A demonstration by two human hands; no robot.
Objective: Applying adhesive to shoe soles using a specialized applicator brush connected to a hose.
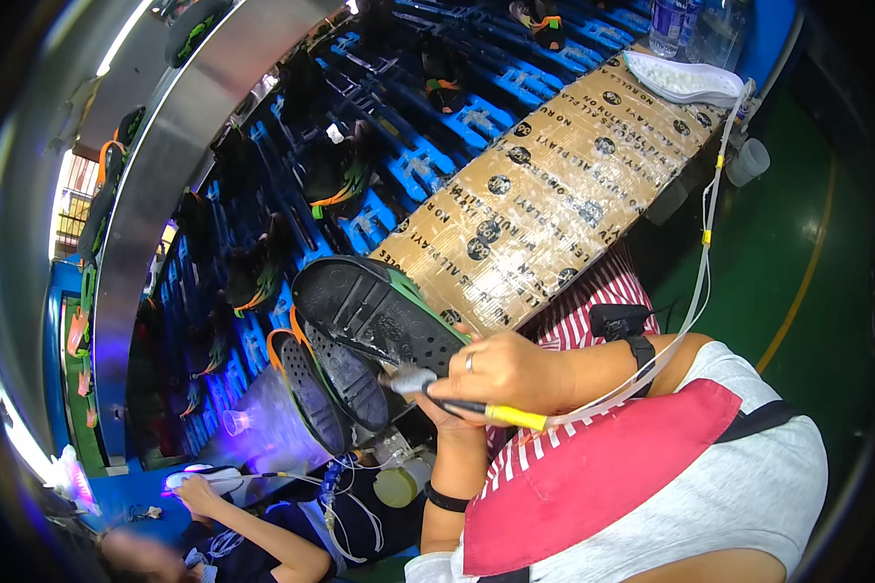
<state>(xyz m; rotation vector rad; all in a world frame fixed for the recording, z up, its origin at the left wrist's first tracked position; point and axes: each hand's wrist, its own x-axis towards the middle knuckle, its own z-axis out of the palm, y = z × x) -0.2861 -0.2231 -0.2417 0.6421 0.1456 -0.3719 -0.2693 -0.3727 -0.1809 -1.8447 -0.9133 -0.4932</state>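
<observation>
shoe [374, 316]: black sole turned up, green edge, tilted, centre of frame
brush [457, 398]: yellow-handled, tip on the sole

white sole [685, 78] on cardboard-covered bench [544, 194]

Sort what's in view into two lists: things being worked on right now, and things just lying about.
In use:
- black shoe sole, propped up by the left hand
- yellow-handled brush tool with its thin tube, gripped in the right hand
- second shoe beside it

Lying about:
- white sole on the cardboard sheet
- water bottle
- shoes on the blue conveyor
</observation>
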